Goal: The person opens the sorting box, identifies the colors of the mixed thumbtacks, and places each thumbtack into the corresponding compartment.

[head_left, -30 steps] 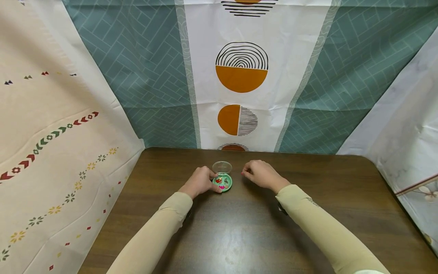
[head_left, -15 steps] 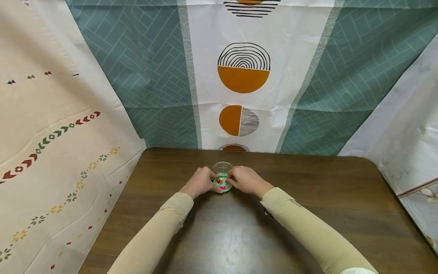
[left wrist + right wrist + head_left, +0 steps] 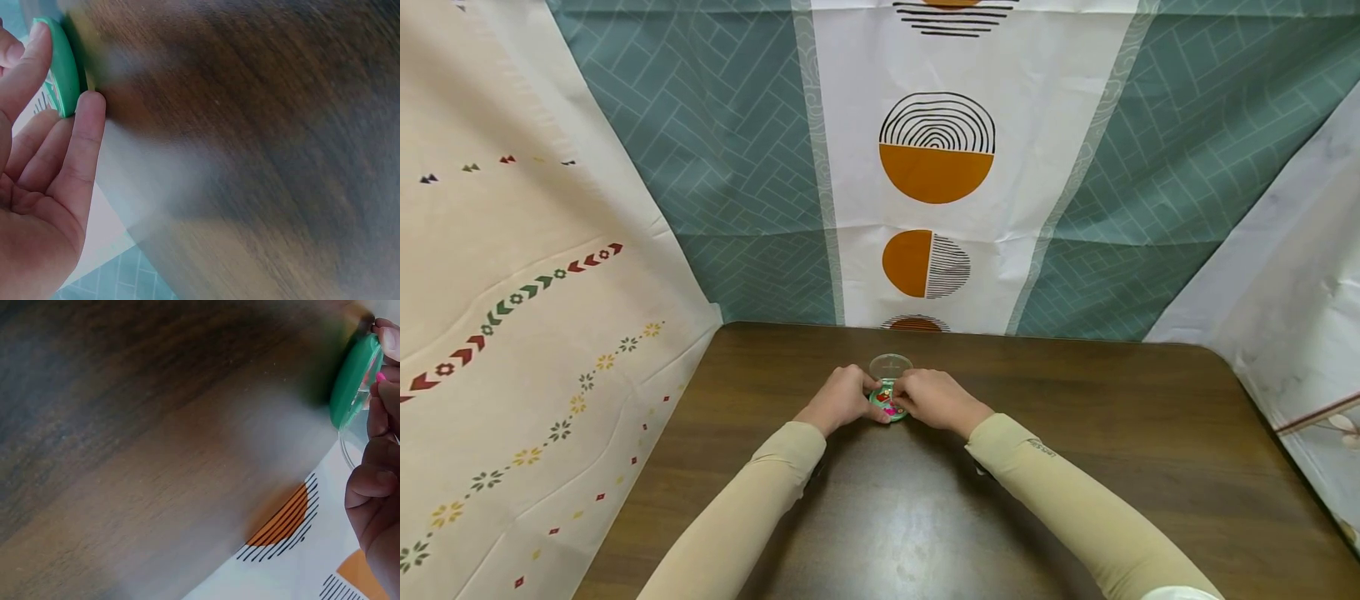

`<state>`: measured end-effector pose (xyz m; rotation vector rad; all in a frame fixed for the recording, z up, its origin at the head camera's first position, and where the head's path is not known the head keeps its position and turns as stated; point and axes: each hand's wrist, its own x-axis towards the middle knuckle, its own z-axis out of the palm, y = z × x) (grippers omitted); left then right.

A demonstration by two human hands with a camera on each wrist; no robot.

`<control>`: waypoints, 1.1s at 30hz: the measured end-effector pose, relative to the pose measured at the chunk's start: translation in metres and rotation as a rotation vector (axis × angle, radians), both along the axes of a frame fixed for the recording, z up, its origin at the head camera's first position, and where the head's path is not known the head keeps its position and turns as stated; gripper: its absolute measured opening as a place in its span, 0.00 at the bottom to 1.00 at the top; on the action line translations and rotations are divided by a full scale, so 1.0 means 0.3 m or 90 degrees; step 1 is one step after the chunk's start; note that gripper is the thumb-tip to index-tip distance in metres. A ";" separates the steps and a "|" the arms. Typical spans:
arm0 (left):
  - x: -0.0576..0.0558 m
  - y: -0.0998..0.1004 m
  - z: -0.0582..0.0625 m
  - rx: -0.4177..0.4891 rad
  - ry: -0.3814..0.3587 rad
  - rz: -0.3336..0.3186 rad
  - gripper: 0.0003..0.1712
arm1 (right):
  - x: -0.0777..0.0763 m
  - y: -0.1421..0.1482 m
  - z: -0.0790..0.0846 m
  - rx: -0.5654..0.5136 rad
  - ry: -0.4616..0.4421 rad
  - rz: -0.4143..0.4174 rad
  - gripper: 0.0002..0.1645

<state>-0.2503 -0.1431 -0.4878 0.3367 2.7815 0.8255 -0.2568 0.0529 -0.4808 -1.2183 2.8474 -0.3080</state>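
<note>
A small round green case [image 3: 886, 414] lies on the table with its clear lid [image 3: 891, 365] raised at the back. Red and pink bits show inside it. My left hand [image 3: 844, 398] holds the case from the left, thumb at the front of the rim and fingers behind. From the right, my right hand [image 3: 942, 400] reaches over the case and hides part of its inside. In the right wrist view, its thumb and finger pinch a tiny pink piece [image 3: 380, 376] at the opening of the green case [image 3: 351, 387].
The dark wooden table [image 3: 880, 517] stretches to both sides and toward me. Behind it hangs a patterned curtain [image 3: 752, 167], close to the table's back edge. A cream cloth [image 3: 535, 350] hangs at the left, and a white one [image 3: 1292, 325] at the right.
My right hand has moved left from beside the case to over it, bringing the pink piece along. My left hand has kept its hold on the case.
</note>
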 end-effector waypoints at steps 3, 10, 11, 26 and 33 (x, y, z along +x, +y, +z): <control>-0.001 -0.001 0.001 -0.001 0.004 -0.001 0.37 | 0.000 0.002 -0.001 0.008 0.002 0.001 0.05; 0.003 0.000 0.003 0.009 0.002 0.000 0.37 | 0.003 0.005 -0.004 0.022 0.020 0.003 0.05; 0.004 0.000 0.002 0.011 0.002 0.002 0.37 | 0.003 0.004 -0.005 0.022 0.028 0.002 0.05; 0.001 0.003 -0.001 0.009 0.015 -0.002 0.37 | -0.004 0.032 0.014 -0.001 0.020 -0.053 0.06; 0.002 -0.003 -0.002 0.008 0.007 -0.003 0.38 | -0.028 0.086 0.033 -0.062 -0.009 -0.118 0.06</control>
